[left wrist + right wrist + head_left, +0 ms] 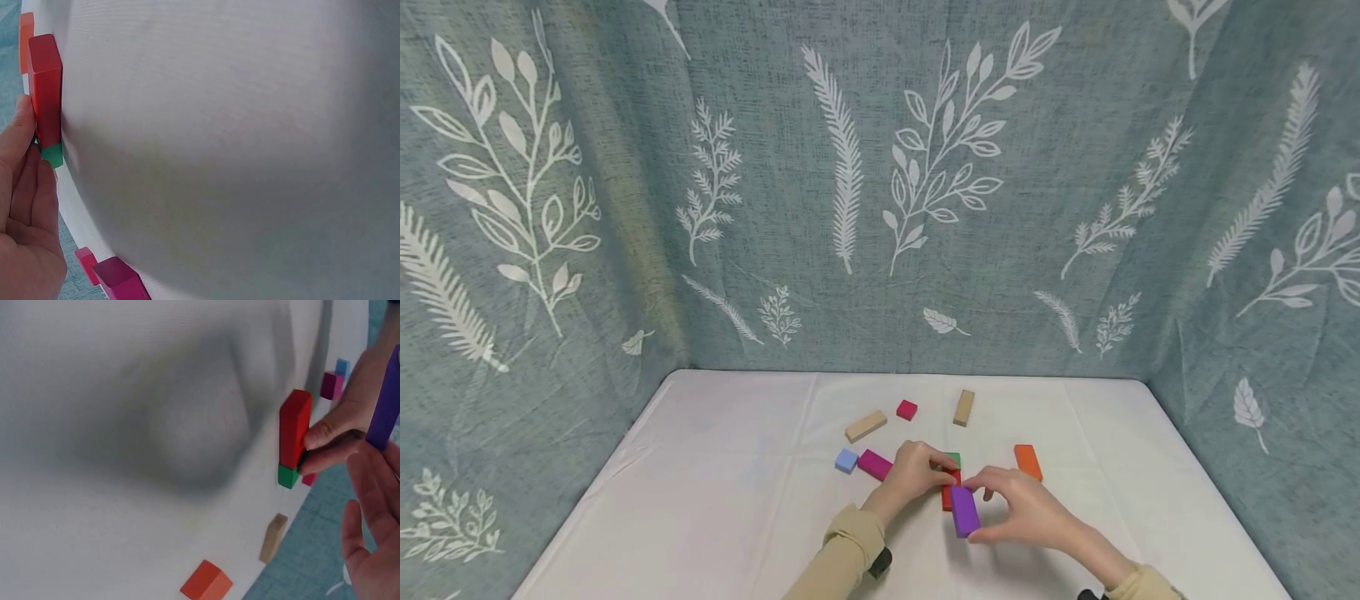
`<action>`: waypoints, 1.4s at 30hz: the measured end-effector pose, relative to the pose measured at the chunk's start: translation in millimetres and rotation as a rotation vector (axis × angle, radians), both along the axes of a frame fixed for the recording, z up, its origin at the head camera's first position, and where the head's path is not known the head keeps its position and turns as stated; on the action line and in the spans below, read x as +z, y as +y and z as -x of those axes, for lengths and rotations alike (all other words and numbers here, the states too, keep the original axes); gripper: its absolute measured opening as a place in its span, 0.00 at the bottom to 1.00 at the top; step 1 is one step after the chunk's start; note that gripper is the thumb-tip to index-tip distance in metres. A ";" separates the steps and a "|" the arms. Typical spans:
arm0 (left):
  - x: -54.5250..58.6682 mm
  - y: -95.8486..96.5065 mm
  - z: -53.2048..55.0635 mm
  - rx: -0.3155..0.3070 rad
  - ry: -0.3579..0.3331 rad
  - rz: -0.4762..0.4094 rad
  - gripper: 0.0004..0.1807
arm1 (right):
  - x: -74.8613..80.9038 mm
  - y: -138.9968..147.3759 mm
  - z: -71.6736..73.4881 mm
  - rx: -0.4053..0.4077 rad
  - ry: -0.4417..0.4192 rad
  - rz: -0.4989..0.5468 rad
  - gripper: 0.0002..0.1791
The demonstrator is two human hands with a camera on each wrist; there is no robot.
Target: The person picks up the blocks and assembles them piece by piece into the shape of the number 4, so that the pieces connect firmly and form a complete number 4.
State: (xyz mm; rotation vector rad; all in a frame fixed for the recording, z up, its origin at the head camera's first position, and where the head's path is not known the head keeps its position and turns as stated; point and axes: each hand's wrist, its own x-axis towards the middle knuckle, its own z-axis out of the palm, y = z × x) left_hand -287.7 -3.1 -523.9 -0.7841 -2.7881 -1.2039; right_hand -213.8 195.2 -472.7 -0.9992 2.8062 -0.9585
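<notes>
A purple block [966, 512] is pinched by my right hand [1022, 507], between the thumb at its near end and fingers at its far end. It overlaps the red block in the head view. My left hand [917, 471] grips at a red block [47, 90] from the left side, thumb against the red. Its other fingertips lie where the red meets a green block [287, 476]. Red and green sit end against end, and the hand partly hides them in the head view.
Around the hands on the white table [700, 467] lie a magenta block [875, 464], a light blue cube [846, 460], a small crimson block [907, 410], two wooden blocks [866, 426] and an orange block [1028, 461]. A patterned curtain [880, 317] borders the table.
</notes>
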 end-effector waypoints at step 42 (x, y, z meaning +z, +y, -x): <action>2.4 -0.1 -2.8 0.022 0.001 0.005 0.08 | -30.2 -13.0 4.2 -0.010 0.026 -0.243 0.31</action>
